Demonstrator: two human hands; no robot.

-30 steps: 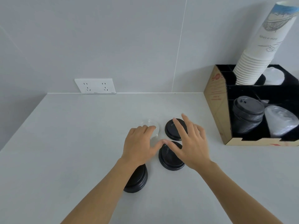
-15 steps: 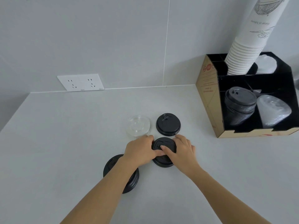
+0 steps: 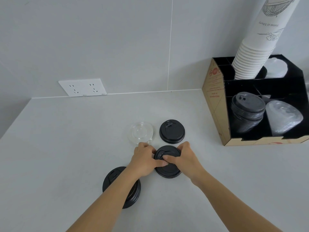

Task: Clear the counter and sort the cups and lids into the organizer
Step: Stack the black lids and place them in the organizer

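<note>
Just below centre frame, the left hand [image 3: 145, 162] and right hand [image 3: 185, 158] pinch the same small black lid stack [image 3: 168, 164] from both sides. An uneven squeeze could spill its lids toward the clear lid [image 3: 140, 133] and single black lid [image 3: 172, 131] just above. At right, the organizer [image 3: 215, 104] carries unreadable red print; the cup stack [image 3: 260, 36] seems to read "Statue of Liberty", inverted.

free: we see bare worktop [image 3: 58, 148] left and front-right | blocked: clear lid [image 3: 141, 132] and black lid [image 3: 172, 131] just behind our hands, lid stack [image 3: 115, 180] under left forearm | right: organizer [image 3: 215, 104], front bays full, cup stack [image 3: 257, 47] overhead
</note>
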